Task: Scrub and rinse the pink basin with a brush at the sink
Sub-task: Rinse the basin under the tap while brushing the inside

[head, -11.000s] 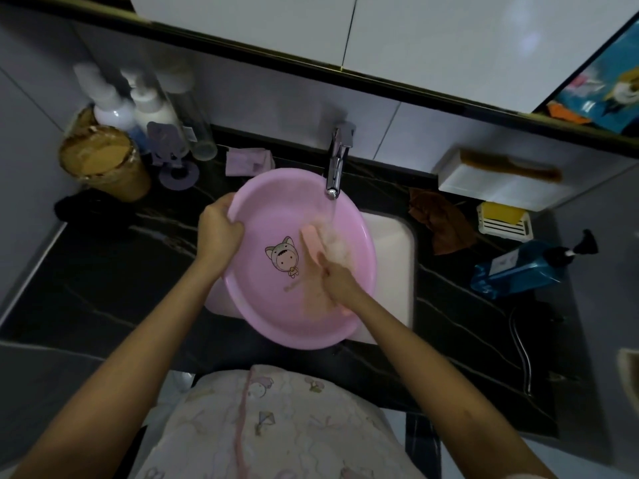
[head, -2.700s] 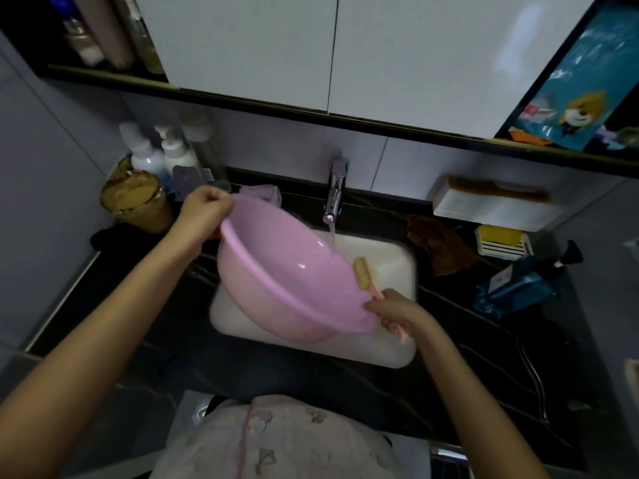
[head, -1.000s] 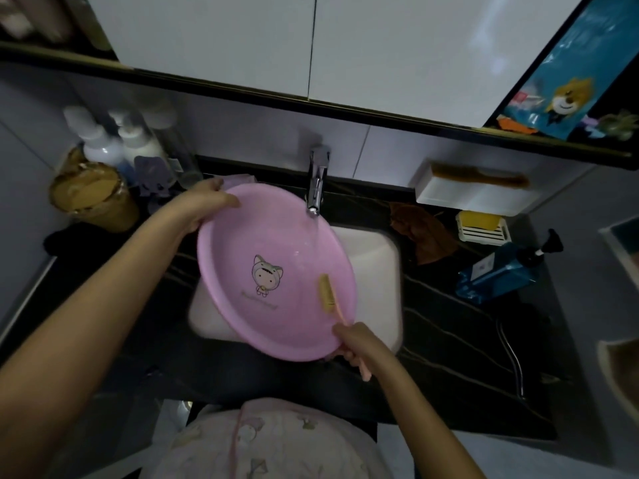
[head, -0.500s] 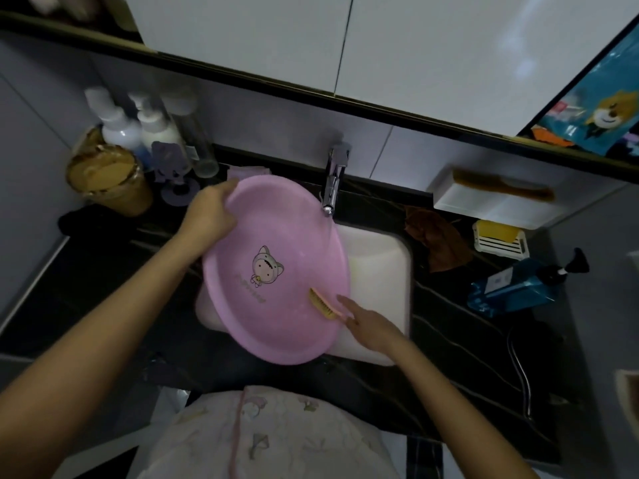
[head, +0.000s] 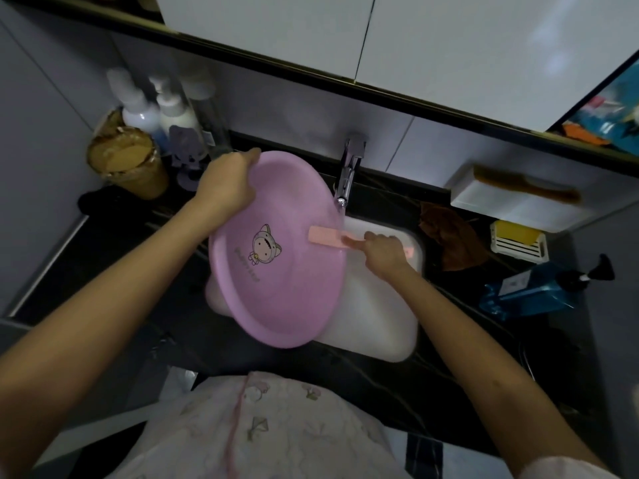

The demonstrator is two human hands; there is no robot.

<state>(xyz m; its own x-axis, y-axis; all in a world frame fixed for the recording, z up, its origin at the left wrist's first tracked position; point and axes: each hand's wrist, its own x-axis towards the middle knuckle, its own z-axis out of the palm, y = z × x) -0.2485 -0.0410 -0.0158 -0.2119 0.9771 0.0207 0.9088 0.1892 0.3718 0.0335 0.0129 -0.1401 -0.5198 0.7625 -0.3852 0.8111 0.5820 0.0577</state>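
Note:
The pink basin [head: 290, 299], with a cartoon figure printed inside, is tilted over the white sink [head: 377, 326]. My left hand [head: 226, 183] grips its far left rim. My right hand [head: 382, 252] holds the pink brush [head: 326, 237] by the handle, forefinger along it. The brush head lies bristles down on the basin's inner wall near the right rim. Just above that rim the chrome tap [head: 349, 171] runs a thin stream of water.
The black counter [head: 114, 257] carries a brown cup [head: 129, 167] and pump bottles [head: 171, 112] at the back left. On the right sit a brown cloth [head: 453, 236], a yellow soap in a dish [head: 518, 238], a blue bottle lying down [head: 532, 292] and a white box with a comb [head: 518, 198].
The brush moved up the basin's inner wall from the lower right to the upper right rim, and its back now faces up. My left hand keeps its hold on the rim.

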